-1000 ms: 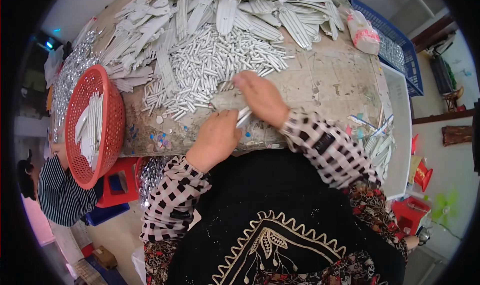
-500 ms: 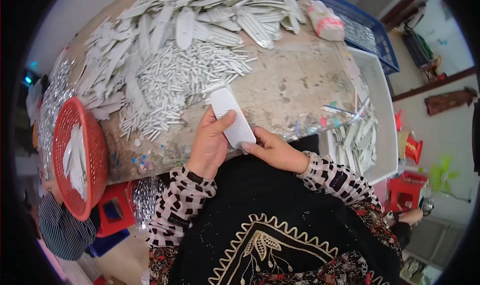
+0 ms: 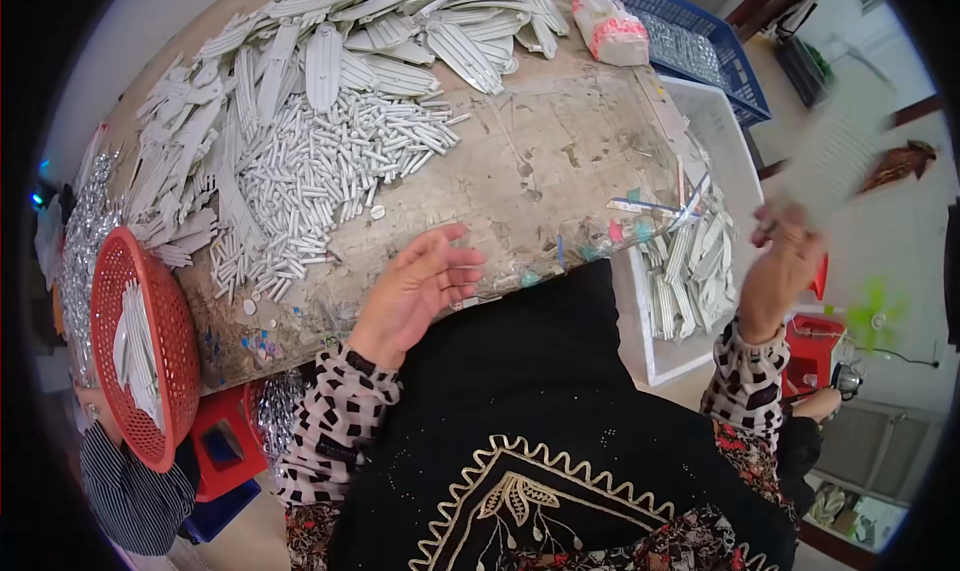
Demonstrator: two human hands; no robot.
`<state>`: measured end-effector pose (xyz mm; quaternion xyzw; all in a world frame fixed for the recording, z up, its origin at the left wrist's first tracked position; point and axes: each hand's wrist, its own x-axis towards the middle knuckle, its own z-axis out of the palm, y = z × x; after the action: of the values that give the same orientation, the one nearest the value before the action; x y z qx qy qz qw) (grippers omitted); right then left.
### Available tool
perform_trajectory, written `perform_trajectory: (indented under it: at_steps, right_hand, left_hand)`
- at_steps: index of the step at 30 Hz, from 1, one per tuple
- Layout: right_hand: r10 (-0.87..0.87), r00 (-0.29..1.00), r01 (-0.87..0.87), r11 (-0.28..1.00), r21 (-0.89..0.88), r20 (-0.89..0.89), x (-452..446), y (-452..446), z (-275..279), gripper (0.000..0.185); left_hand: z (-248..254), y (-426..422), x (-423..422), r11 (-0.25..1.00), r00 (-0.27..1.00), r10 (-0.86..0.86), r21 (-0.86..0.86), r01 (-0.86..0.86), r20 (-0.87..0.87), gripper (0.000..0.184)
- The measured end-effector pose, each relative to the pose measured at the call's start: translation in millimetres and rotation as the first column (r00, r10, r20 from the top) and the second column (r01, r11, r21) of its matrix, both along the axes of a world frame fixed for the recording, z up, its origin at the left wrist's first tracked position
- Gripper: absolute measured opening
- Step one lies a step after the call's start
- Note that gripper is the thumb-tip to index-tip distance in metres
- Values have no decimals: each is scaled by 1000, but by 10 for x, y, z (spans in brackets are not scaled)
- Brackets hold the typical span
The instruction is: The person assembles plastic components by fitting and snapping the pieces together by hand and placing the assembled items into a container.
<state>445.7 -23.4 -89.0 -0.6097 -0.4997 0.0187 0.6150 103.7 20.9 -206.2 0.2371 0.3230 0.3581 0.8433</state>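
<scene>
My left hand (image 3: 420, 286) is empty above the table's front edge, its fingers apart. Out to the right, my right hand (image 3: 788, 266) is raised above the white bin (image 3: 632, 316) and grips a flat white ribbed plastic piece (image 3: 842, 151), which is smeared by motion. Several white ribbed strips (image 3: 690, 271) lie inside that bin. On the table, nearest to my left hand, is a heap of short silvery-white rods (image 3: 315, 176). Behind it spreads a pile of long, rounded white plastic pieces (image 3: 390, 31).
A red basket (image 3: 185, 346) with white pieces stands at the table's left edge. A tied plastic bag (image 3: 612, 33) sits at the far right corner, by a blue crate (image 3: 752, 96). A person in a striped top (image 3: 125, 486) is at lower left. Red stools (image 3: 228, 449) stand below.
My right hand has swung far right and up, carrying the white plastic piece out of my left hand. My left hand has let go and its fingers have opened. The view has shifted slightly.
</scene>
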Motion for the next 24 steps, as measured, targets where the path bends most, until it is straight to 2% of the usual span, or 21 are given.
perform_trajectory:
  at_steps: [2, 3, 4, 5, 7, 8, 9, 10, 11, 13, 14, 15, 16, 17, 18, 19, 20, 21, 22, 23, 24]
  right_hand:
    - [54, 977, -68, 996, 58, 207, 464, -78, -298, 28]
    - [-5, 742, 90, 992, -93, 670, 656, -14, -776, 29]
    - [43, 306, 301, 944, -139, 951, 775, 62, -1126, 30]
    - [34, 302, 303, 944, -130, 953, 759, 41, -1091, 30]
    - [169, 564, 290, 876, -385, 809, 599, 89, -894, 29]
    - [187, 572, 286, 867, -407, 799, 511, 37, -695, 29]
    - [84, 839, 183, 887, -424, 538, 318, 22, -261, 27]
    - [-9, 980, 84, 924, -373, 199, 203, 73, -19, 26]
    - [-12, 980, 85, 927, -364, 197, 154, 71, -21, 26]
    - [19, 1000, -19, 1000, 2, 0, 99, 9, -75, 24]
    - [22, 1000, -22, 1000, 1, 3, 363, -78, -300, 24]
    - [25, 954, 5, 995, -98, 298, 343, 6, -569, 23]
    - [61, 825, 47, 983, -176, 562, 735, -98, -816, 23]
    - [125, 634, 99, 966, -240, 764, 1082, -164, -1110, 23]
    - [196, 384, 141, 953, -267, 902, 1248, 11, -1424, 24]
    - [217, 700, 140, 893, -429, 680, 1440, 82, -1251, 26]
    - [165, 920, 90, 794, -601, 356, 1538, 3, -965, 31]
    - [20, 949, 178, 788, -589, 314, 1516, -7, -745, 35]
    - [-131, 952, 274, 772, -574, 278, 1526, 0, -612, 39]
    - [-119, 955, 259, 782, -566, 272, 1604, -3, -657, 39]
    - [-101, 878, 357, 789, -500, 468, 1723, -61, -715, 41]
  left_hand:
    - [-28, 4, -81, 1000, 1000, 17, 13, -17, 6, 46]
    - [-18, 0, -123, 999, 999, 44, 20, -44, 4, 44]
    - [-6, 6, -177, 997, 998, 71, 30, -71, 3, 43]
    - [19, 14, -251, 997, 998, 69, 38, -69, 7, 43]
    - [96, 50, -433, 990, 990, 110, 94, -102, -86, 41]
    - [128, 3, -543, 992, 989, 107, 73, -100, -98, 41]
    - [183, 12, -647, 983, 977, 167, 97, -155, -132, 40]
    - [239, 77, -740, 965, 959, 238, 145, -217, -152, 40]
    - [280, 111, -830, 964, 959, 238, 156, -215, -151, 40]
    - [304, 136, -1016, 901, 891, 401, 264, -343, -212, 37]
    - [277, 151, -1143, 901, 891, 404, 261, -347, -210, 37]
    - [240, 180, -1281, 859, 833, 476, 354, -371, -281, 35]
    - [211, 212, -1409, 803, 757, 557, 451, -388, -341, 34]
    - [187, 235, -1546, 766, 667, 616, 518, -381, -419, 32]
    - [170, 310, -1668, 742, 629, 650, 532, -407, -425, 32]
    - [149, 315, -1822, 681, 482, 721, 636, -363, -498, 31]
    - [112, 279, -1987, 646, 332, 759, 715, -269, -561, 30]
    - [13, 334, -2167, 639, 302, 766, 724, -260, -567, 30]
    - [-138, 412, -2334, 581, 128, 813, 805, -117, -568, 30]
    - [-206, 467, -2440, 532, -40, 847, 846, 34, -530, 30]
    - [-162, 486, -2448, 524, -51, 851, 851, 27, -522, 30]
